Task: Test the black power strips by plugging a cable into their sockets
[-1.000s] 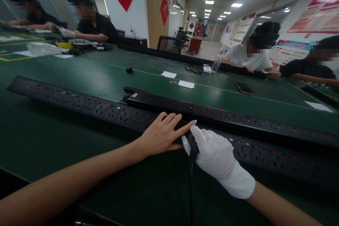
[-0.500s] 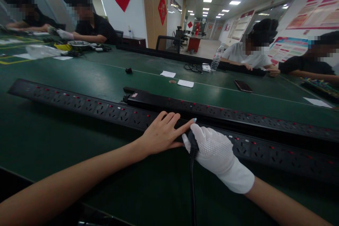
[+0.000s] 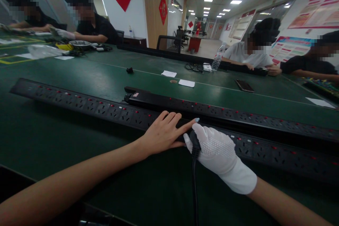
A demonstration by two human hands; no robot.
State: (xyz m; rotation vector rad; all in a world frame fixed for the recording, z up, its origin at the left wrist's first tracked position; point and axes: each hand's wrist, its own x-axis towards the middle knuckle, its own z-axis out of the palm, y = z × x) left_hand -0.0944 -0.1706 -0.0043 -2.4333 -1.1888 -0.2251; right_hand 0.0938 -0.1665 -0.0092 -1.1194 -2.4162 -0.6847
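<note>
A long black power strip point(image 3: 90, 105) with rows of sockets and small red switches lies across the table in front of me. My left hand point(image 3: 164, 131), bare, holds it near the middle, with its fingers over the top and the thumb on the near side. Close beside it, my right hand point(image 3: 215, 148), in a white dotted glove, grips a black power plug point(image 3: 195, 140) against the strip. The plug's pins are hidden. From it a black cord point(image 3: 195, 187) hangs toward me. Just behind lies a second black power strip point(image 3: 212, 110), parallel and untouched.
On the green table point(image 3: 79, 152) beyond are paper slips point(image 3: 186, 83), a phone point(image 3: 244, 85), a water bottle point(image 3: 217, 58), a small black part point(image 3: 129, 70) and a plastic bag point(image 3: 43, 51). Several people sit working around the far sides.
The view has shifted very slightly. Both hands, the plug and the strips keep the same positions relative to each other.
</note>
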